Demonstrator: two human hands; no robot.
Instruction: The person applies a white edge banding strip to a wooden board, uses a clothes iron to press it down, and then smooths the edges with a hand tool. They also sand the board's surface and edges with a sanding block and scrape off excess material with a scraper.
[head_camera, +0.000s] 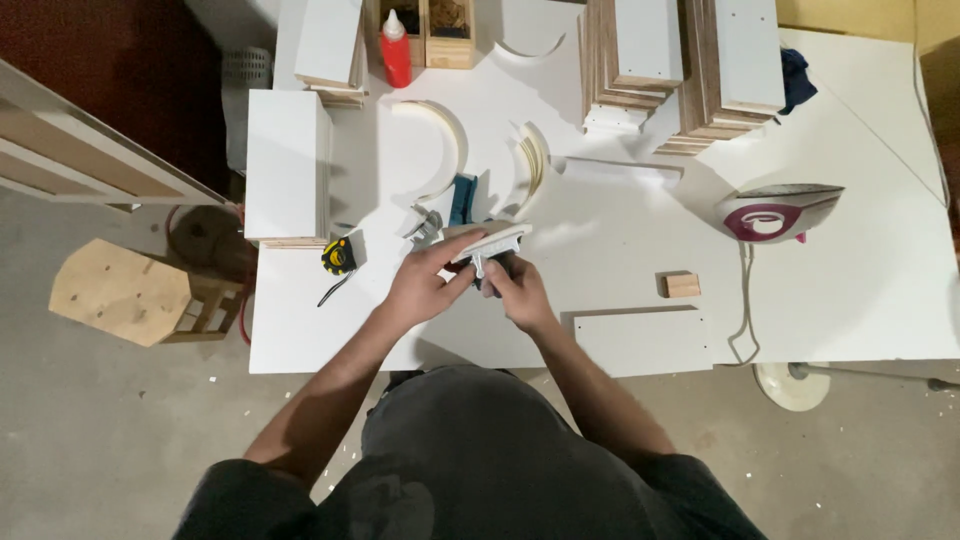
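Head view | left hand (420, 288) and right hand (517, 290) both clasp curved white piece (490, 240) | near table's (860, 300) front edge, bare tabletop to the right

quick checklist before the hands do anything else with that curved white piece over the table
1. Both hands on the curved white piece: ok, left hand and right hand both grip it.
2. Piece held above the white table, not past its edge: ok.
3. What the right hand presses under the piece: cannot tell, something dark, mostly hidden.
4. Clothes iron away from the hands: ok, it sits apart on the right, and its cord trails off the front edge.
5. Tape measure out of the way: ok, left of the hands.
6. Red glue bottle upright: ok, at the far side.
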